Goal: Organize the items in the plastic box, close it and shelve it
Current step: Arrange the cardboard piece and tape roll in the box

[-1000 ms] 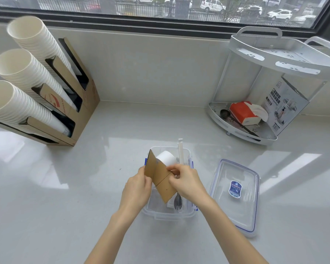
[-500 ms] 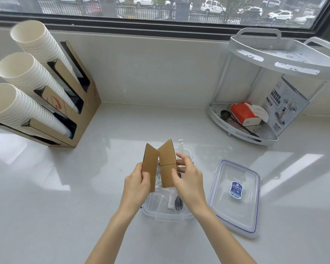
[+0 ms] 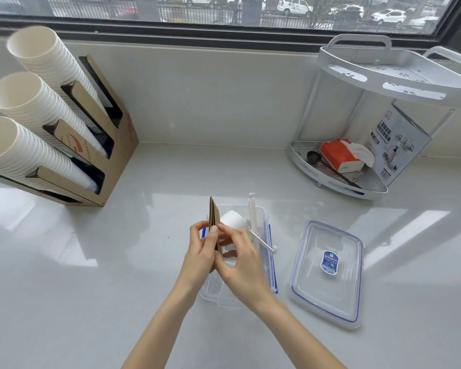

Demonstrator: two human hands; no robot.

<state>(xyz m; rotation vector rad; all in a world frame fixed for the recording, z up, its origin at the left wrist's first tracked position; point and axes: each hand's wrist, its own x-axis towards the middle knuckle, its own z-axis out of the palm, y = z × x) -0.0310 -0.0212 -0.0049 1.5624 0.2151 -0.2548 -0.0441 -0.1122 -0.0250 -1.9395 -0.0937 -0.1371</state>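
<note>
Both hands, left point(image 3: 200, 251) and right point(image 3: 241, 265), pinching folded brown cardboard piece point(image 3: 214, 218) edge-on above clear rectangular plastic box point(image 3: 264, 217); clear blue-rimmed lid point(image 3: 328, 272) just beside.

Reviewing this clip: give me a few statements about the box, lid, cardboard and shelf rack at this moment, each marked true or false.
1. Both hands, left and right, hold the folded cardboard piece. True.
2. The lid is snapped onto the plastic box. False: it lies on the counter, right of the box.
3. A white roll sits inside the box. True.
4. The corner rack has nothing on its lower tier. False: an orange tissue pack lies there.
</note>
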